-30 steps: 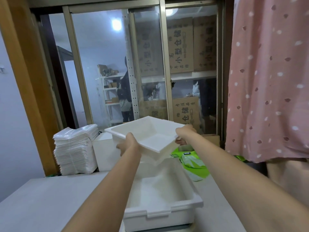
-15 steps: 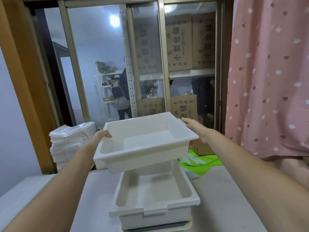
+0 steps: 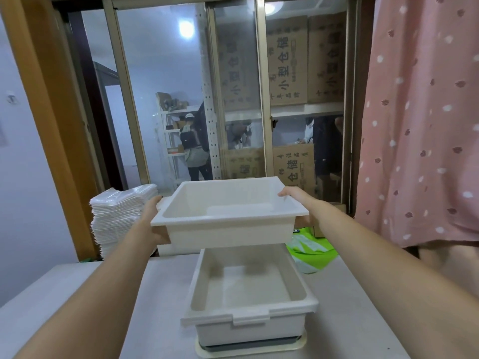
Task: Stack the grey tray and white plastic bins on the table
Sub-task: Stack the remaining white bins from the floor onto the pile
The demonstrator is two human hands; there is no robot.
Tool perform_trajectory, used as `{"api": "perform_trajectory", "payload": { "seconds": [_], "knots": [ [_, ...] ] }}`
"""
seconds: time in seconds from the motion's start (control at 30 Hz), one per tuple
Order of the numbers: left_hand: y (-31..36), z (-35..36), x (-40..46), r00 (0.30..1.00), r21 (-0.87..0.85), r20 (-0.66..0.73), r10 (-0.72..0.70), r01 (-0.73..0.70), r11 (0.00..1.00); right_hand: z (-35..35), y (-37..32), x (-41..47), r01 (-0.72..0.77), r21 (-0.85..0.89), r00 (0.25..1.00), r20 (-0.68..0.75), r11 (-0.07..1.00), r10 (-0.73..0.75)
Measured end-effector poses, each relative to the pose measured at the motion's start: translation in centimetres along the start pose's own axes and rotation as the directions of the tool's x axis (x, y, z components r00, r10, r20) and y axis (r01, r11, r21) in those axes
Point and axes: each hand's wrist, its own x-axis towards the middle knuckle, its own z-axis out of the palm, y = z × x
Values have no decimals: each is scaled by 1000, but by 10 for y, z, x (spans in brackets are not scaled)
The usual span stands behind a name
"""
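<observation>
Cartons (image 3: 286, 60) behind the sliding glass carry large printed characters, "小型仓储" running down the upper ones and "仓储" on the lower one (image 3: 294, 168) near the floor; the smaller print beside them is too fine to read.

Left hand (image 3: 153, 224) grips the left rim of the upper white bin (image 3: 228, 216), fingers curled under the lip; right hand (image 3: 298, 196) holds the far right corner, fingers hooked over the rim. That bin hangs level in the air, above and slightly behind the lower white bin (image 3: 248, 294), with a clear gap between the two; the lower bin sits on the grey tray (image 3: 251, 349), whose rim shows just under its front edge, close to the near edge of the tabletop (image 3: 350, 307).

Bare tabletop lies open on both sides of the stack; a pile of clear plastic packs (image 3: 119, 218) stands at the far left, green bags (image 3: 311, 252) at the far right edge, and a pink dotted curtain (image 3: 420, 120) hangs to the right.
</observation>
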Motion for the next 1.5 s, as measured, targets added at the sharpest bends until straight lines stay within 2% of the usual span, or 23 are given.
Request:
{"api": "perform_trajectory", "payload": {
  "seconds": [0.1, 0.2, 0.27, 0.37, 0.53, 0.63, 0.8, 0.97, 1.13, 1.23, 1.33, 1.5],
  "knots": [
    [-11, 23, -24, 998, -161, 0, -62, 62, 985, -1, 4, 8, 37, 37, 998, -49, 999, -35],
    [-21, 41, -33, 986, -397, -111, -121, 68, 915, -2, 11, 21, 47, 111, 992, -122, 993, -33],
    [-28, 60, -36, 971, -426, -205, -119, 21, 905, 0, 15, 31, 47, 136, 985, -172, 990, -23],
    [-40, 97, -55, 963, -462, -239, -127, 2, 887, 8, 20, 37, 61, 160, 974, -225, 985, -24],
    [-71, 153, -68, 925, -237, -379, 17, -115, 965, 40, 27, 35, 98, 229, 966, -257, 969, -37],
    [-79, 161, -62, 882, -233, -469, 36, -163, 959, 53, 29, 35, 143, 241, 956, -285, 960, -71],
    [-73, 149, -51, 884, -201, -463, 67, -179, 963, 54, 27, 29, 229, 283, 935, -329, 931, -130],
    [-54, 117, -42, 931, -97, -355, 83, -125, 987, 19, 25, 32, 267, 287, 902, -411, 920, -134],
    [-17, 82, -48, 982, 110, -187, 10, 11, 994, -30, 15, 24, 264, 178, 909, -375, 948, -182],
    [1, 60, -51, 993, 238, -112, -24, 50, 970, -43, 6, 19, 255, 93, 916, -342, 962, -210],
    [8, 54, -52, 998, 422, -55, 18, 7, 906, -36, 2, 21, 239, 52, 932, -292, 970, -214],
    [1, 60, -48, 1000, 539, -5, -14, 14, 842, -13, -2, 18, 285, 25, 935, -229, 958, -272]
  ]
}}
